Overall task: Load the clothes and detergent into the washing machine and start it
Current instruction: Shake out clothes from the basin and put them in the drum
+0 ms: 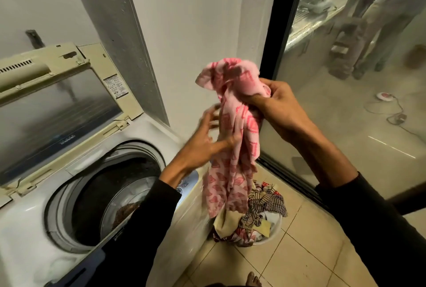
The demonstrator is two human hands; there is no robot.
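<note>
Above the laundry basket [274, 236], a pink patterned cloth [232, 139] hangs with its long axis running twelve to six; right hand [274, 104] fingers clench its top, left hand [207, 139] fingers spread against it, washing machine [30, 222] at nine o'clock.

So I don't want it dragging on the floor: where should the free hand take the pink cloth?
Around the hanging middle of the pink cloth, coming from its left, drum side. The right hand already bunches the top and the tail dangles over the basket.

Home laundry corner: washing machine [69, 194] (lid up), laundry basket [274, 232], tiled floor [311, 252].
</note>
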